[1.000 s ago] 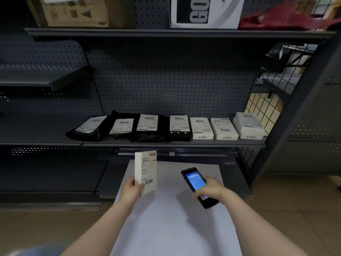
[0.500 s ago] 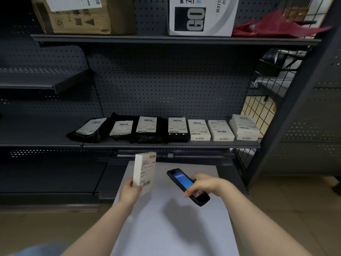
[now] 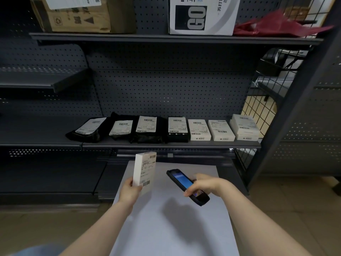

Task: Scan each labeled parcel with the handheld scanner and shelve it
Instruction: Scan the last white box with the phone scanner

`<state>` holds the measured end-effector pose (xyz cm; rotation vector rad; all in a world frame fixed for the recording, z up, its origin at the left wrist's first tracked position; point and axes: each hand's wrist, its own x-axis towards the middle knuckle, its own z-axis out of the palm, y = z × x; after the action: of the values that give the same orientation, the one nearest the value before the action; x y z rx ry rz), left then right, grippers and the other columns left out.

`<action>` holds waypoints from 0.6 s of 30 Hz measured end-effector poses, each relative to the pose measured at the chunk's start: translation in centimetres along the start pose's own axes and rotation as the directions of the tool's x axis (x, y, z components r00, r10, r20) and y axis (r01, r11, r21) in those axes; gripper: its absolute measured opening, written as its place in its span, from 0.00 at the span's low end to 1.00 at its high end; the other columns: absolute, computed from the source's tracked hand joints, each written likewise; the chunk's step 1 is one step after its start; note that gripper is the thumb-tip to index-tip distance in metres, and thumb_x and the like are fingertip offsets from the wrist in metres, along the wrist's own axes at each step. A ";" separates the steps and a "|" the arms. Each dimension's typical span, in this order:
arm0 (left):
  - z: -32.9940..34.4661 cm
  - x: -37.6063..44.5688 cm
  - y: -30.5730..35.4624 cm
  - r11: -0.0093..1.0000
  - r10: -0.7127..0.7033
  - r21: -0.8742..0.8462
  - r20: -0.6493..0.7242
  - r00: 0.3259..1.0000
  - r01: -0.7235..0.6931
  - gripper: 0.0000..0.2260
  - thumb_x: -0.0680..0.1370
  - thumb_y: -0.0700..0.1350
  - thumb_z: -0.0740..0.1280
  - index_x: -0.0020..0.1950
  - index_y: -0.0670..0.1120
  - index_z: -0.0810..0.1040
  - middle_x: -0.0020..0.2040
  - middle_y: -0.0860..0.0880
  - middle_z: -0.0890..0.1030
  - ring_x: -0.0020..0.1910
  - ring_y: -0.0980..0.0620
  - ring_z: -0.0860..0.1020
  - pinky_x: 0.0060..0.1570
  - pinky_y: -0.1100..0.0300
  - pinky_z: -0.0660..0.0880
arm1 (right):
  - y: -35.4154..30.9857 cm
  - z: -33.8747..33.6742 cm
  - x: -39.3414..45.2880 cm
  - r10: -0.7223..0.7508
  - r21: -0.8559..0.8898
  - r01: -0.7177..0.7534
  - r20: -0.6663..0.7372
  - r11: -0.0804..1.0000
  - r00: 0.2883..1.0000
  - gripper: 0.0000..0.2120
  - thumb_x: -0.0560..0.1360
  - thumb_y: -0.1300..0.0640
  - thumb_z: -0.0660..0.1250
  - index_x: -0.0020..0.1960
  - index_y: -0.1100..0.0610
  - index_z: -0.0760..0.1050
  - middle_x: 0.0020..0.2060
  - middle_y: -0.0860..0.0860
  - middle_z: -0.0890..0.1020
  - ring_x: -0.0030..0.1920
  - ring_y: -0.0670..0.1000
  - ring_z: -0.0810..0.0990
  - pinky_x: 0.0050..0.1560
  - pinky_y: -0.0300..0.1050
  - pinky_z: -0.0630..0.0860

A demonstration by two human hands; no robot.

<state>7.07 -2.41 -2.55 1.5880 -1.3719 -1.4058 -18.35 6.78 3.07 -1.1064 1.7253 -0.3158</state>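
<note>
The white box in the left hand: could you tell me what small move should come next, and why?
Probably swing the scanner's top end left toward the label. The left hand holds the white box upright, label facing the scanner in the right hand, which points a little past it.

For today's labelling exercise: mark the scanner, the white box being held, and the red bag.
scanner (image 3: 181, 179), head view, on its lit screen.
white box (image 3: 148, 169), head view, on its shipping label.
red bag (image 3: 276, 24), head view, on its crumpled middle, top shelf.
</note>
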 end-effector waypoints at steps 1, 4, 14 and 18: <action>0.0 0.0 0.0 1.000 -0.002 -0.004 0.001 1.000 0.002 0.20 0.77 0.32 0.62 0.69 0.40 0.70 0.65 0.40 0.76 0.64 0.39 0.74 0.60 0.43 0.75 | 0.1 0.0 0.1 0.004 0.006 -0.004 -0.001 1.000 1.000 0.29 0.62 0.47 0.76 0.59 0.59 0.75 0.46 0.53 0.82 0.47 0.52 0.82 0.50 0.45 0.79; 0.0 0.0 -0.1 0.999 -0.008 -0.043 0.031 0.999 0.009 0.17 0.78 0.34 0.62 0.67 0.40 0.71 0.63 0.41 0.77 0.61 0.42 0.75 0.55 0.48 0.76 | 0.6 0.2 0.4 0.032 0.026 -0.031 -0.024 0.999 0.999 0.30 0.62 0.47 0.76 0.60 0.59 0.74 0.47 0.54 0.82 0.46 0.51 0.82 0.48 0.44 0.79; 2.1 1.3 -1.6 0.939 -0.099 -0.308 0.176 0.979 0.151 0.06 0.81 0.38 0.61 0.54 0.42 0.77 0.51 0.42 0.84 0.50 0.45 0.82 0.49 0.55 0.78 | 6.2 2.9 3.3 0.243 -0.002 -0.285 -0.515 0.959 0.822 0.36 0.62 0.44 0.75 0.63 0.60 0.70 0.60 0.55 0.69 0.58 0.55 0.73 0.46 0.42 0.72; 3.4 2.3 -2.9 0.922 -0.130 -0.325 0.245 0.961 0.208 0.12 0.81 0.40 0.60 0.62 0.41 0.76 0.57 0.41 0.83 0.59 0.41 0.80 0.59 0.48 0.75 | 8.7 3.8 4.9 0.360 -0.010 -0.438 -0.551 0.899 0.753 0.41 0.68 0.42 0.70 0.72 0.61 0.61 0.66 0.56 0.65 0.65 0.57 0.67 0.60 0.46 0.72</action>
<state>4.53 -3.12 -6.80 1.3728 -1.0409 -1.8614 -19.99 8.68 -7.24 -0.7392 2.4726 -0.2482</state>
